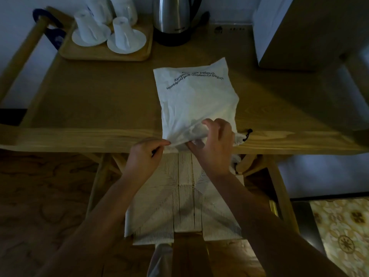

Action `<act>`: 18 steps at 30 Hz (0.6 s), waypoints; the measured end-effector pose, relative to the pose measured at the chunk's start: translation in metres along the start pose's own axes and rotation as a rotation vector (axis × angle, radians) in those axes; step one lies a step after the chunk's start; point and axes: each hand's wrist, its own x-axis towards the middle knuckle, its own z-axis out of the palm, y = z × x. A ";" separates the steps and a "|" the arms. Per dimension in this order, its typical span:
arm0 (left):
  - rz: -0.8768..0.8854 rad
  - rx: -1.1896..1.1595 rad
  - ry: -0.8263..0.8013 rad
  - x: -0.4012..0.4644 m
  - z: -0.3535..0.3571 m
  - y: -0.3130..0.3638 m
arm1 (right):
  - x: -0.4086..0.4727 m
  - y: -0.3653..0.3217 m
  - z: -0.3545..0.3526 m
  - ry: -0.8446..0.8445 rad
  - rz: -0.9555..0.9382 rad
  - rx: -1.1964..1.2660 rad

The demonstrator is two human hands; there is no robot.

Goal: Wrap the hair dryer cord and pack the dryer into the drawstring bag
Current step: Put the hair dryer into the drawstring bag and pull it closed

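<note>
A white drawstring bag [196, 96] with black lettering lies on the wooden table [99, 108], its mouth at the near edge. My left hand [145, 154] pinches the left side of the mouth and a thin black drawstring. My right hand [214, 142] grips the gathered fabric of the mouth from above. A black cord knot [247, 133] sticks out on the right of the mouth. The bag bulges slightly; the hair dryer and its cord are not visible.
A wooden tray [103, 52] with upturned white cups on saucers stands at the back left. A steel kettle [175, 19] sits behind the bag. A pale box-like unit [279, 37] is at the back right. A woven-seat chair [185, 202] stands under the table's edge.
</note>
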 end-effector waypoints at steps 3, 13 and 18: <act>0.013 0.013 -0.016 0.001 -0.002 -0.005 | 0.008 0.008 0.009 0.000 0.024 -0.188; -0.065 -0.022 -0.017 0.000 0.009 -0.019 | 0.015 0.047 0.006 -0.440 0.146 -0.051; -0.039 0.147 -0.066 0.009 0.027 -0.016 | 0.028 0.084 -0.010 -0.605 0.348 0.038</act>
